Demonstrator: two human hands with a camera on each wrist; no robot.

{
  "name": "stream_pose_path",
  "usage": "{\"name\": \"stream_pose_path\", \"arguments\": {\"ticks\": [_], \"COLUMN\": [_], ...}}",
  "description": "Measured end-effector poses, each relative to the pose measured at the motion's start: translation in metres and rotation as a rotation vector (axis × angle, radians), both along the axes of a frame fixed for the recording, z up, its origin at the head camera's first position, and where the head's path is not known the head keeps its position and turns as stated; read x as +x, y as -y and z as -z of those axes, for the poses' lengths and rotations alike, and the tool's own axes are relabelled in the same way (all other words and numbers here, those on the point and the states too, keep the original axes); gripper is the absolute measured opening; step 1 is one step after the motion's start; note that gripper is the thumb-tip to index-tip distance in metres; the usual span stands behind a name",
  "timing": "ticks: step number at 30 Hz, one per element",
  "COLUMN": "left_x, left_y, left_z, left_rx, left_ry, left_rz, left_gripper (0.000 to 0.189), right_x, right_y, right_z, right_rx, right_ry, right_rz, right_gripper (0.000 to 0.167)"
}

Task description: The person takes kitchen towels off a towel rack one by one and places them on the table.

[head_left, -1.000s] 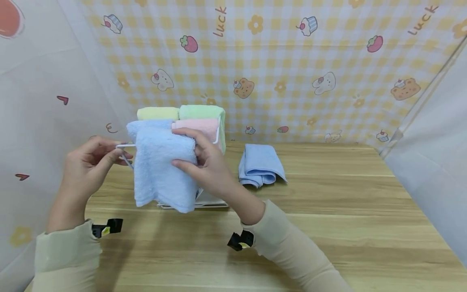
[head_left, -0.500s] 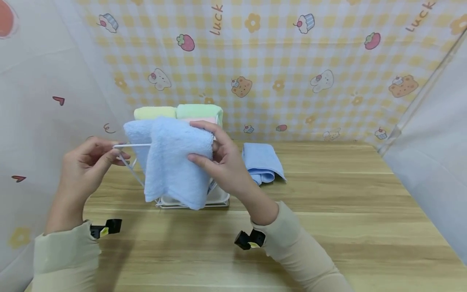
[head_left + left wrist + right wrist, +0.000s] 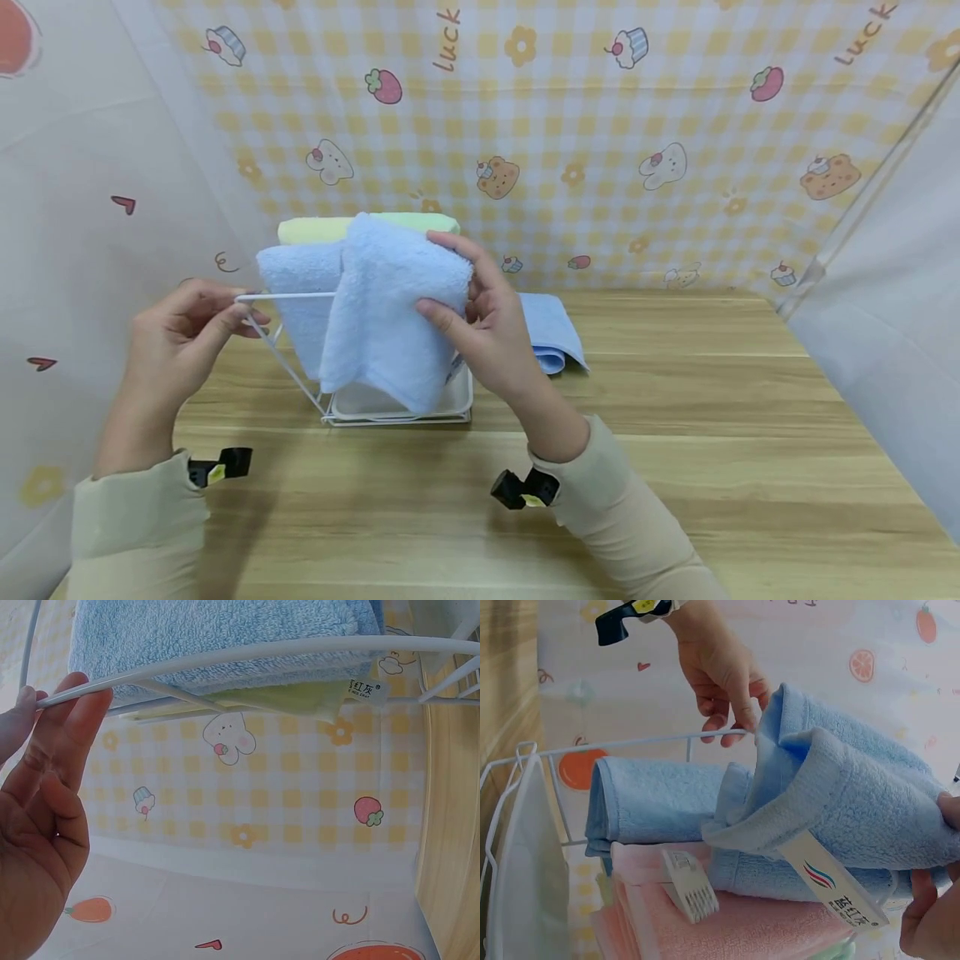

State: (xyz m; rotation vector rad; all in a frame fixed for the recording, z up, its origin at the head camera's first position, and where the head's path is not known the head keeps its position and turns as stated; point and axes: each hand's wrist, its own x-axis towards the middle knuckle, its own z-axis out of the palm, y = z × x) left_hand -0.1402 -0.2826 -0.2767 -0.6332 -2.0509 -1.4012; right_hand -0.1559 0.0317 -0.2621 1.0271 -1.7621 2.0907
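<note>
My left hand [image 3: 176, 333] pinches the front corner of a white wire rack [image 3: 288, 295] between thumb and fingers. My right hand [image 3: 491, 333] grips a light blue towel [image 3: 397, 308] by its right side, thumb in front. This towel hangs tilted before the rack, overlapping its front bar in the head view. A paper tag [image 3: 829, 881] dangles from it in the right wrist view. Behind, another blue towel [image 3: 296, 308] drapes over the rack's left part. Beside that hangs a pink towel [image 3: 735, 922], hidden in the head view by the held one.
Yellow [image 3: 311, 229] and green [image 3: 420, 222] towels hang at the rack's back. A white tray [image 3: 375, 404] sits in its base. To the right, a folded blue towel [image 3: 551, 325] lies on the wooden table [image 3: 675, 467]. A patterned curtain [image 3: 562, 108] stands behind.
My right hand has carried the blue towel rightward and slightly up, tilting it and uncovering the rack's front left bars. The left hand keeps its place on the rack corner.
</note>
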Motion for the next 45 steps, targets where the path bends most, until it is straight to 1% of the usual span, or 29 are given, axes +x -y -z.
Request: {"name": "stream_pose_path", "arguments": {"ticks": [2,3,5,10,12,14,16,20,23,29,30,33,37,38,45], "left_x": [0.0,0.0,-0.001,-0.001,-0.001,-0.001,-0.001,-0.001,-0.001,-0.001,-0.001,-0.002,-0.002,-0.003,-0.003], "left_y": [0.0,0.0,0.0,0.0,0.0,0.0,0.0,0.001,0.001,0.001,0.0,0.0,0.0,0.0,0.0], "left_z": [-0.001,-0.001,-0.001,0.001,0.001,0.001,0.001,0.002,0.003,0.003,0.003,0.003,0.003,0.003,0.004], "left_rx": [-0.006,-0.02,-0.011,0.062,0.071,0.069,0.054,0.075,0.103,0.093,0.083,0.086,0.102,0.112,0.124], "left_ry": [-0.007,-0.011,-0.021,-0.033,-0.034,-0.033,-0.034,-0.03,-0.026,-0.028,-0.029,-0.029,-0.028,-0.026,-0.021], "left_rz": [0.0,-0.01,0.003,0.08,0.09,0.09,0.077,0.094,0.119,0.101,0.092,0.093,0.114,0.122,0.123], "left_gripper": [0.008,0.008,0.008,0.008,0.008,0.008,0.008,0.008,0.008,0.008,0.008,0.007,0.009,0.009,0.009], "right_x": [-0.001,-0.001,-0.002,-0.003,-0.003,-0.004,-0.005,-0.009,-0.012,-0.016,-0.016,-0.019,-0.021,-0.022,-0.026], "right_y": [-0.001,-0.002,-0.003,-0.004,-0.004,-0.005,-0.006,-0.009,-0.011,-0.015,-0.015,-0.017,-0.023,-0.024,-0.034], "right_z": [-0.001,-0.001,-0.001,-0.002,-0.002,-0.002,-0.002,-0.002,0.0,0.003,0.003,0.004,0.004,0.004,0.004], "right_rx": [-0.009,-0.015,-0.022,-0.057,-0.074,-0.09,-0.103,-0.127,-0.129,-0.147,-0.157,-0.187,-0.246,-0.263,-0.376], "right_ry": [-0.017,-0.025,-0.035,-0.024,-0.018,-0.014,-0.012,-0.02,-0.042,-0.088,-0.097,-0.116,-0.128,-0.126,-0.116], "right_rz": [0.021,0.028,0.043,0.053,0.052,0.045,0.036,0.025,0.041,0.1,0.11,0.138,0.16,0.161,0.137], "right_gripper": [0.057,0.057,0.056,0.058,0.06,0.064,0.068,0.073,0.074,0.075,0.075,0.075,0.074,0.074,0.071]}}
